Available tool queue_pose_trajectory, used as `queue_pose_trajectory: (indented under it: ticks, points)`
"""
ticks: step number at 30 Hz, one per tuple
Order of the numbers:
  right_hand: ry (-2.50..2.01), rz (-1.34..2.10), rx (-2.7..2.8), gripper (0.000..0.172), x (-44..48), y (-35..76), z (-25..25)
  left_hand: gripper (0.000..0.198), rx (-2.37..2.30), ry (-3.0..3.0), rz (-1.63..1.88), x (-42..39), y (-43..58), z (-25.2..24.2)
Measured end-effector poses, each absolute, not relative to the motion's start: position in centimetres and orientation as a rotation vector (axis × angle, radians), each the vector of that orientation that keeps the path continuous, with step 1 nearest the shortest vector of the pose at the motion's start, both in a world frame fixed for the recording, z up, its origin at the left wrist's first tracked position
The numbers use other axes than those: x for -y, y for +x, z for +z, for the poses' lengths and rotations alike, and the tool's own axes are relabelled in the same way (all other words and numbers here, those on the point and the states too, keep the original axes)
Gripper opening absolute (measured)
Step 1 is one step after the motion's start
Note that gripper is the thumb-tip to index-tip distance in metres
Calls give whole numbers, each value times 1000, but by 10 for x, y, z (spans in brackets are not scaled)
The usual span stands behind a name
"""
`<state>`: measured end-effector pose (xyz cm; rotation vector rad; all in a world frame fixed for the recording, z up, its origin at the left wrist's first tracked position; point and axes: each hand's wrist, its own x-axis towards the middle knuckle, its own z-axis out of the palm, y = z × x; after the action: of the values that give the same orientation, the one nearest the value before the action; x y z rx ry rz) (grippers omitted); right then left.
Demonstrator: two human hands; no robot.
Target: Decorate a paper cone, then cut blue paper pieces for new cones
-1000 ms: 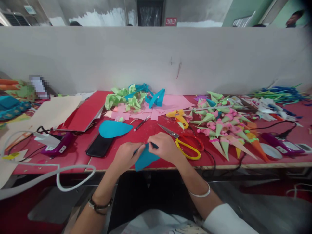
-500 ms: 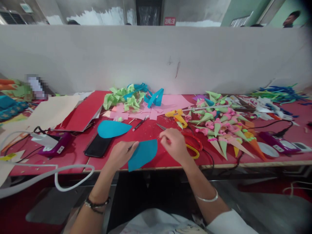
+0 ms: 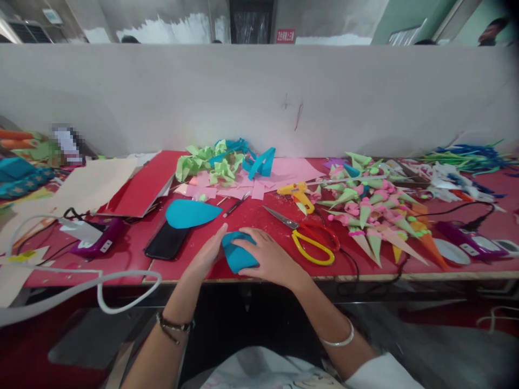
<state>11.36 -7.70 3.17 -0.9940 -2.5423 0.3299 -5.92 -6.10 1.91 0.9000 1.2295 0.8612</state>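
Observation:
A teal paper piece [image 3: 239,255], bent into a curve, is between my hands above the red table edge. My right hand [image 3: 273,258] has its fingers and thumb around the paper's right side. At its left side is my left hand [image 3: 210,254], upright with the fingers stretched out. Yellow-and-red-handled scissors [image 3: 312,247] lie to the right of my right hand. A flat teal drop-shaped piece [image 3: 190,214] rests partly over a black phone [image 3: 166,244] to the left. Behind my hands is a thin dark pen-like tool [image 3: 236,205].
A yellow glue gun [image 3: 298,194] and a heap of paper cones [image 3: 371,208] stand at the right. Crumpled green paper [image 3: 198,162] is at the back. Purple power strips [image 3: 97,240] with cables lie on both sides; a white tube [image 3: 125,275] crosses the left edge.
The teal paper has gone from nearly flat to curved. My right hand has moved left off the scissors onto the paper. My left hand's fingers have straightened.

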Motion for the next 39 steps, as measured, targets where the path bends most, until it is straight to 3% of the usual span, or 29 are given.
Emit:
queue_pose_trajectory:
  ticks: [7, 11, 19, 23, 26, 30, 34, 39]
  points:
    - [-1059, 360, 2373, 47, 73, 116, 30, 56, -1041, 831, 816, 59, -60, 18]
    - [-1113, 356, 2248, 32, 72, 112, 29, 56, -1032, 1094, 856, 62, -57, 19]
    - [-1310, 370, 1923, 21, 63, 117, 32, 51, -1148, 1431, 924, 67, -65, 30]
    - [-1494, 473, 1701, 21, 54, 126, 29, 39, -1398, 1812, 920, 60, -85, 32]
    - [-1540, 598, 1716, 18, 49, 126, 17, 32, -1602, 2101, 695, 57, -95, 28]
    - [-1628, 640, 1703, 34, 48, 121, 1, 33, -1781, 2414, 418, 62, -92, 19]
    - [-1595, 662, 1644, 40, 52, 121, -3, 45, -1631, 2532, 405, 66, -77, 14]
    - [-1660, 567, 1669, 39, 63, 123, -1, 41, -1566, 2576, 266, 63, -64, 5]
